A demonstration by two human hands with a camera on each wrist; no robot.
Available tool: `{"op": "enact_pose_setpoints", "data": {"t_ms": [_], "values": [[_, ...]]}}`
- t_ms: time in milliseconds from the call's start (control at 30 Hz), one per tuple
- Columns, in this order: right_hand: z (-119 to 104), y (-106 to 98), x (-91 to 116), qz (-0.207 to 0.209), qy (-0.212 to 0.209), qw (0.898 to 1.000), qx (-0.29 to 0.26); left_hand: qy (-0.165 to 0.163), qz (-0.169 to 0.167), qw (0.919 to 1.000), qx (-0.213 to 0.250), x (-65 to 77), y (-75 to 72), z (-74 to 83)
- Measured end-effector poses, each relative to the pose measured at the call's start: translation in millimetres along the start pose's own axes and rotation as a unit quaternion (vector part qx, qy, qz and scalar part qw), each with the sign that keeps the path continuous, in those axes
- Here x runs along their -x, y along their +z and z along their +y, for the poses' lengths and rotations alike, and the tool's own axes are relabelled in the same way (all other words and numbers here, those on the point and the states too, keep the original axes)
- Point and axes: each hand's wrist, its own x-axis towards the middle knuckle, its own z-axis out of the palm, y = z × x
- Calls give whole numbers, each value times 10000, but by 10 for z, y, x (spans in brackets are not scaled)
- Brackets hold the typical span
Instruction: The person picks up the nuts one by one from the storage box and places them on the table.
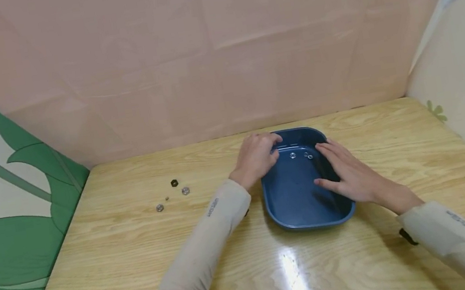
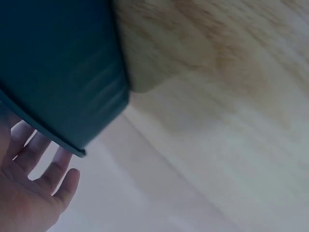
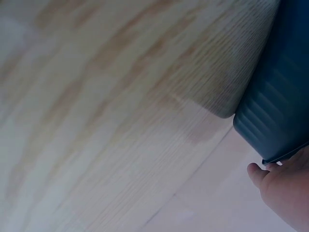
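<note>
A deep blue rectangular tray (image 1: 302, 229) with rounded corners rests on the wooden table. My left hand (image 1: 255, 159) is at its far left rim, thumb and index finger bent loosely and apart over the inside. In the left wrist view, the spread fingers (image 2: 55, 171) overlap the tray's rim. Across the tray, my right hand (image 1: 349, 174) reaches over the right rim, its fingers nearly straight and its thumb stretched over the inside. Near the tray's far end lie several small silver nuts (image 1: 292, 155).
Left of the tray on the table (image 1: 110, 266) lie a black hex nut (image 1: 174, 183), a silver nut (image 1: 185, 191), another silver nut (image 1: 160, 207) and a tiny metal piece (image 1: 167, 198). A pinkish sheet (image 1: 211, 67) hangs behind the table; patterned panels flank it.
</note>
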Motion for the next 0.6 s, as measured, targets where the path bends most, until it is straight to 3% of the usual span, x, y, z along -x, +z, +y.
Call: {"op": "enact_pose_setpoints", "data": {"t_ms": [200, 400, 600], "values": [[-12, -28, -5, -21, 26, 10000, 15, 319, 53, 9994, -111, -23, -38, 85], [-10, -21, -3, -83, 126, 9999, 9, 212, -148, 9995, -157, -42, 33, 90], [-10, -10, 1, -102, 92, 9999, -17, 201, -135, 9997, -105, -58, 66, 121]]}}
